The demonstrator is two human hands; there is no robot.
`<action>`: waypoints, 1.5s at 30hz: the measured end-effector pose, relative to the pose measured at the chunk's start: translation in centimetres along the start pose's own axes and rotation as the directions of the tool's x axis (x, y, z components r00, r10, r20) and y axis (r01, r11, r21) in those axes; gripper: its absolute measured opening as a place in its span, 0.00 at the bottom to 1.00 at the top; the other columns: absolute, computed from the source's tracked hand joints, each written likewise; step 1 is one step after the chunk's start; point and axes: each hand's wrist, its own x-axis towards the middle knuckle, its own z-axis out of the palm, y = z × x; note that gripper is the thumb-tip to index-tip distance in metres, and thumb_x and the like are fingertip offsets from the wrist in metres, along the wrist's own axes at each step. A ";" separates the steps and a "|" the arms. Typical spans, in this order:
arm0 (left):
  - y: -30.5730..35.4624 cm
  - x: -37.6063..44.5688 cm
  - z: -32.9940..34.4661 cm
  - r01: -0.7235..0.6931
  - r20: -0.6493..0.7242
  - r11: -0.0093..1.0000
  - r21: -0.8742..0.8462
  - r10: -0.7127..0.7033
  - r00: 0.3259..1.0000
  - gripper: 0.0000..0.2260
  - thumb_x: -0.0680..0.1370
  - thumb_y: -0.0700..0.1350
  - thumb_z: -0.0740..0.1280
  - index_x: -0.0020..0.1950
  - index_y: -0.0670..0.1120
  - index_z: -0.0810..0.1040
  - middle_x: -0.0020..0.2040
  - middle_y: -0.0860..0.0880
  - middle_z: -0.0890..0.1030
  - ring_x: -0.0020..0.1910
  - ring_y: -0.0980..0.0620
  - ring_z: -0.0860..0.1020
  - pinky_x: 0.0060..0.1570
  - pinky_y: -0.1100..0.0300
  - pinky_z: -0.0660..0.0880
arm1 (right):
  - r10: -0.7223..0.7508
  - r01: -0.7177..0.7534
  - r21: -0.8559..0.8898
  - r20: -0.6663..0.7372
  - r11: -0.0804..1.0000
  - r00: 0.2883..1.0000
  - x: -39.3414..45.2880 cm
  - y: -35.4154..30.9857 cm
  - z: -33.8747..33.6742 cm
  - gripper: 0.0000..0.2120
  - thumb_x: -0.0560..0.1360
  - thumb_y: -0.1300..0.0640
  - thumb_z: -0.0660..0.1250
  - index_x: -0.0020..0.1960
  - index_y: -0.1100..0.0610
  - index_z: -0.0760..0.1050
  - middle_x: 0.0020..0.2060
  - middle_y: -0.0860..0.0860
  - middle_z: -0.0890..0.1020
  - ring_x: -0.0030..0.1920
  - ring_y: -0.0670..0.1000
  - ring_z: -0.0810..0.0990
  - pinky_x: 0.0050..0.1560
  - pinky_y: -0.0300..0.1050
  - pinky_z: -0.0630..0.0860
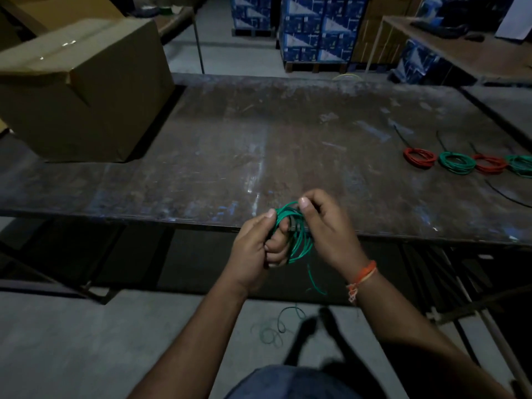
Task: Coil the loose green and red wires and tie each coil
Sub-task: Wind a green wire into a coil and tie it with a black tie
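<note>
A green wire coil hangs between my two hands just over the near edge of the worn table. My left hand grips the coil's left side with curled fingers. My right hand pinches the coil's top between thumb and fingers. A loose green tail drops from the coil toward the floor, where more green wire lies in loops. At the table's right side lie several tied coils in a row: red, green, red, green.
A large cardboard box stands on the table's left end. Black cable ties lie near the finished coils. Stacked blue cartons and another table stand behind. My foot shows on the floor below.
</note>
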 end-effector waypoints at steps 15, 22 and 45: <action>-1.7 2.7 2.2 0.172 0.070 0.968 -0.183 -0.161 0.984 0.15 0.83 0.52 0.55 0.42 0.46 0.70 0.24 0.56 0.60 0.21 0.57 0.52 0.23 0.64 0.51 | 0.179 -0.171 0.056 -0.186 0.984 0.966 0.5 1.2 0.6 0.27 0.86 0.46 0.52 0.33 0.60 0.69 0.26 0.56 0.73 0.28 0.48 0.71 0.31 0.54 0.69; -1.0 3.6 1.5 0.093 -0.106 0.891 -0.444 -0.155 0.982 0.14 0.83 0.50 0.53 0.40 0.48 0.67 0.25 0.56 0.53 0.22 0.57 0.49 0.20 0.65 0.50 | 0.228 -0.238 0.205 0.072 0.949 0.971 0.5 4.0 -0.8 0.25 0.85 0.43 0.55 0.40 0.61 0.71 0.28 0.47 0.74 0.30 0.46 0.72 0.32 0.44 0.69; -1.6 3.9 -0.1 -0.144 -0.140 0.862 0.487 0.240 0.961 0.15 0.83 0.51 0.55 0.46 0.41 0.68 0.28 0.51 0.65 0.25 0.56 0.63 0.25 0.62 0.61 | -0.275 0.315 -0.141 0.243 0.939 0.930 3.0 -2.7 -5.0 0.01 0.75 0.59 0.72 0.45 0.54 0.83 0.36 0.43 0.81 0.37 0.41 0.79 0.40 0.35 0.72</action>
